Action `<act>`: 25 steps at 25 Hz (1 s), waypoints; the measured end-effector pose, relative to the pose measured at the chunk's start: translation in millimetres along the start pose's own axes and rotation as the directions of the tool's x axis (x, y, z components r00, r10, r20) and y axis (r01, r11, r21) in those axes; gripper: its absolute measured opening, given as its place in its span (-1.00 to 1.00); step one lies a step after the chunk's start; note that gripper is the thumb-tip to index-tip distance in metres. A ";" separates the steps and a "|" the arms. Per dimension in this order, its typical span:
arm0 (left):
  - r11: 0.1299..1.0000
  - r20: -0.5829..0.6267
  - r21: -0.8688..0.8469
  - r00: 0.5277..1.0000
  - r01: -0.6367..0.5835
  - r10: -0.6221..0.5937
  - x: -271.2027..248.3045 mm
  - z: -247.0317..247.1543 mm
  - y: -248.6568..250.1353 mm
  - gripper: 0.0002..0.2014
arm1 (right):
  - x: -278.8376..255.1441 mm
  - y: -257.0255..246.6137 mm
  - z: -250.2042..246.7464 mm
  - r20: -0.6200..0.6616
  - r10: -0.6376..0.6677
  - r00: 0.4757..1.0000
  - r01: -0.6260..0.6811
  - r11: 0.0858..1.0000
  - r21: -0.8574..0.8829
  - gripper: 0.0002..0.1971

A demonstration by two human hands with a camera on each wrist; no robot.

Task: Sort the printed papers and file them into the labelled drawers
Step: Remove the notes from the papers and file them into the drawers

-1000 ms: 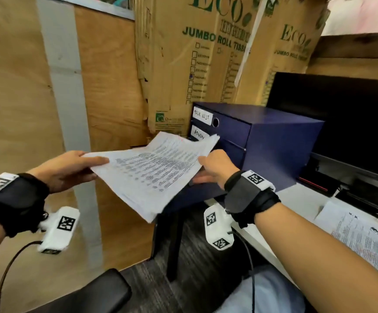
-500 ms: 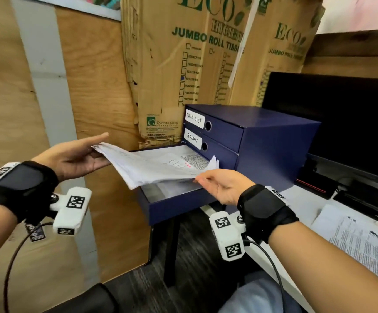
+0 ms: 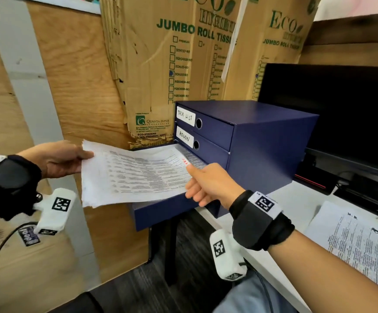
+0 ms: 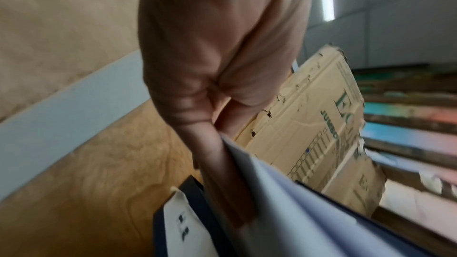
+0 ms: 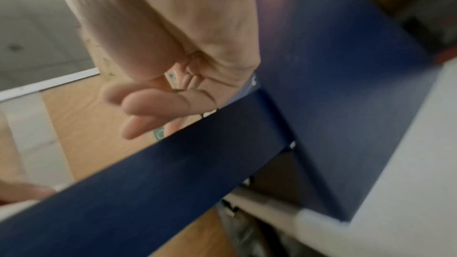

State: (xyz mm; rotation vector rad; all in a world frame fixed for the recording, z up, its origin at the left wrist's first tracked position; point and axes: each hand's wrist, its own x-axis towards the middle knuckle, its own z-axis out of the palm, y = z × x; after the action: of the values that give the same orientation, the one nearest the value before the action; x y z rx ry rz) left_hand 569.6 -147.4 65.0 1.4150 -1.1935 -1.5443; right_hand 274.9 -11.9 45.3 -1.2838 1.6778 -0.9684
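Observation:
A stack of printed papers (image 3: pixel 133 175) lies nearly flat over the pulled-out bottom drawer (image 3: pixel 167 213) of the dark blue drawer unit (image 3: pixel 269 143). My left hand (image 3: pixel 68 161) pinches the stack's left edge, thumb on top; the left wrist view shows the fingers (image 4: pixel 222 173) under the sheets (image 4: pixel 284 202). My right hand (image 3: pixel 203 184) sits at the stack's right edge with its thumb touching the paper. In the right wrist view its fingers (image 5: pixel 153 103) are loosely curled above the drawer wall (image 5: pixel 173 173) and hold nothing. The two drawers above, labelled TASK LIST (image 3: pixel 185 118) and ADMIN (image 3: pixel 184 137), are closed.
More printed sheets (image 3: pixel 359 247) lie on the white desk (image 3: pixel 296 199) at the right. A black monitor (image 3: pixel 332 114) stands behind the unit. Cardboard boxes (image 3: pixel 183 53) and a plywood wall (image 3: pixel 75 86) close off the back and left. A dark chair edge (image 3: pixel 77 303) is below.
The stack went from tilted up towards me to lying flat over the open drawer. My right hand loosened its grip on the right corner; my left hand still holds the left edge.

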 end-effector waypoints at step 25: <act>0.665 -0.050 0.708 0.922 -0.238 0.384 16.3 55.5 -4.2 -0.91 | 33.2 -0.7 40.8 0.430 -0.133 0.893 0.444 0.419 -0.792 -0.23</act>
State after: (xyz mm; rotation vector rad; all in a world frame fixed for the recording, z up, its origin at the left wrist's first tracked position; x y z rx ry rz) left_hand 512.9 -152.4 54.2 1.6437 -1.8898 -0.6909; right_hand 306.8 -48.7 25.4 -2.3468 1.7541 0.0856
